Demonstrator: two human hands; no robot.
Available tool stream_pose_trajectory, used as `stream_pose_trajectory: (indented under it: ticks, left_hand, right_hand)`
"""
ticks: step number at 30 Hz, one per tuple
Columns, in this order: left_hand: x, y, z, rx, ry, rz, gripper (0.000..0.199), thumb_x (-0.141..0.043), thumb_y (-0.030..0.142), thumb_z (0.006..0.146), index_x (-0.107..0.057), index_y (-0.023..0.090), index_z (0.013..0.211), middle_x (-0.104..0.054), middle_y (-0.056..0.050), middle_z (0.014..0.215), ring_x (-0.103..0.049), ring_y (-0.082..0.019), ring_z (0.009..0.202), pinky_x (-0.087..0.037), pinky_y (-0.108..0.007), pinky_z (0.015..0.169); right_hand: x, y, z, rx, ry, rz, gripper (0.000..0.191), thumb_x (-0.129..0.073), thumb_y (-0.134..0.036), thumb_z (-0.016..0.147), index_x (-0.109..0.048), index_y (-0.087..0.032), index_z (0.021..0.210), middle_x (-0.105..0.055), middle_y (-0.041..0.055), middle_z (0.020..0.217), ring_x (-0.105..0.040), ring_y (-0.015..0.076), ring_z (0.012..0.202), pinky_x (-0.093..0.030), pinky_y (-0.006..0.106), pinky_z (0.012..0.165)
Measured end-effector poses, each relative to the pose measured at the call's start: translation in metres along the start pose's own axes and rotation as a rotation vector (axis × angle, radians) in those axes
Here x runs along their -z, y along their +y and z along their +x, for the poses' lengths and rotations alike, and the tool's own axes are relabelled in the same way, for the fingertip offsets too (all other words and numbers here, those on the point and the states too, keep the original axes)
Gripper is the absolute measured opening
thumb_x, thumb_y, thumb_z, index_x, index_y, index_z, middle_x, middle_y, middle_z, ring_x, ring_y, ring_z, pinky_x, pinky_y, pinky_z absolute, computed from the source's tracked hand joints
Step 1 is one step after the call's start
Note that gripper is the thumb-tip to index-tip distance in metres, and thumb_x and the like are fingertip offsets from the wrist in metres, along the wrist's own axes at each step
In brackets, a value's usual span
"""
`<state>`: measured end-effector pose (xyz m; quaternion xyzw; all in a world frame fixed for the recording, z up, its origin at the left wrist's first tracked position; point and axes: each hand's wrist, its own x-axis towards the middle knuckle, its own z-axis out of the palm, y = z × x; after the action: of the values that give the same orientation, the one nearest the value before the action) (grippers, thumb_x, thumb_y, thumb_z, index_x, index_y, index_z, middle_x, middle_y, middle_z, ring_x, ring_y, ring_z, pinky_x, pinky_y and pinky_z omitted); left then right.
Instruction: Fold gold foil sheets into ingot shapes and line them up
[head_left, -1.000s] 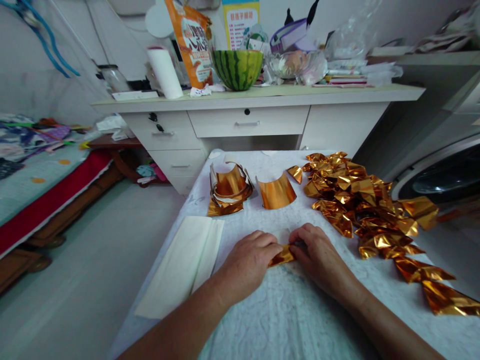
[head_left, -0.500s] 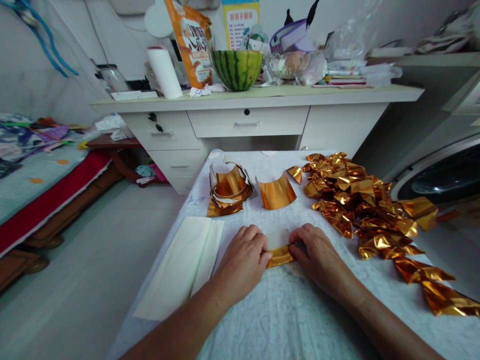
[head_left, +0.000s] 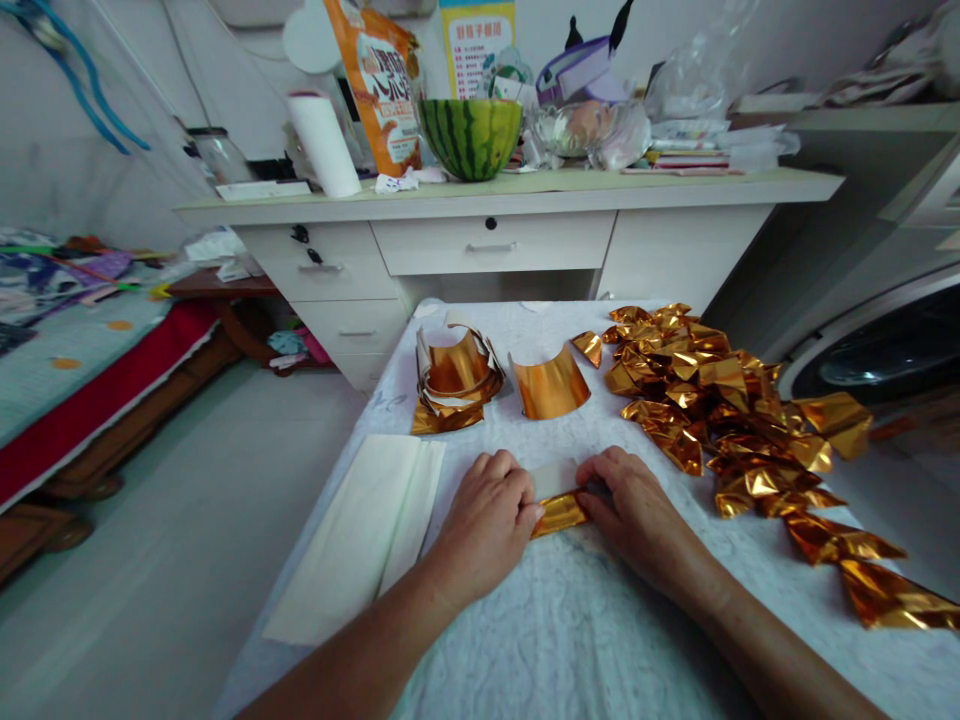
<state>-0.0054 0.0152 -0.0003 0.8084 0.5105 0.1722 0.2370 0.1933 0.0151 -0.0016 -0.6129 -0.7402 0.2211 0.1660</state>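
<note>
A small sheet of gold foil paper [head_left: 559, 513] with a pale back lies on the cloth-covered table, its near edge folded over into a gold strip. My left hand [head_left: 491, 515] grips the left end of this strip, thumb and fingers closed. At the right end my right hand [head_left: 626, 500] pinches it the same way. Beyond the hands stands a curved gold foil sheet [head_left: 553, 388]. Left of that is a stack of curled gold foil sheets [head_left: 457, 375]. Folded gold foil pieces [head_left: 720, 390] are heaped on the right.
White paper sheets [head_left: 352, 540] lie beside my left forearm. A white desk [head_left: 491, 245] stands behind the table, bearing half a watermelon [head_left: 471, 140], an orange snack bag [head_left: 379, 90] and a paper roll [head_left: 324, 145]. A front-loading washing machine [head_left: 885, 340] is at the right, a bed [head_left: 112, 390] at the left.
Both hands keep their hold on the folded foil paper with hardly any movement. The whole view has shifted very slightly.
</note>
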Motion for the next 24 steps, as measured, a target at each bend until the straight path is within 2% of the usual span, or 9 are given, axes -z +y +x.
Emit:
stream_pose_trajectory:
  ticks: [20, 24]
  left_hand:
    - [-0.0004, -0.0001, 0.0008, -0.011, -0.002, 0.041, 0.013, -0.058, 0.017, 0.086, -0.052, 0.020, 0.074, -0.052, -0.002, 0.088, -0.047, -0.021, 0.092, -0.040, -0.035, 0.082]
    - [-0.0004, 0.0002, 0.0005, -0.013, 0.018, 0.025, 0.009, -0.057, 0.015, 0.085, -0.052, 0.020, 0.079, -0.053, -0.001, 0.090, -0.047, -0.021, 0.092, -0.039, -0.034, 0.083]
  right_hand:
    - [-0.0006, 0.0007, 0.0007, 0.018, 0.016, -0.002, 0.008, -0.057, -0.012, 0.082, -0.062, -0.018, 0.086, -0.059, 0.0068, 0.088, -0.052, 0.0231, 0.085, -0.040, 0.036, 0.077]
    - [-0.0018, 0.0018, 0.0009, 0.022, 0.037, -0.006, 0.010, -0.059, -0.012, 0.080, -0.060, -0.018, 0.087, -0.058, 0.0062, 0.088, -0.052, 0.0225, 0.084, -0.039, 0.035, 0.075]
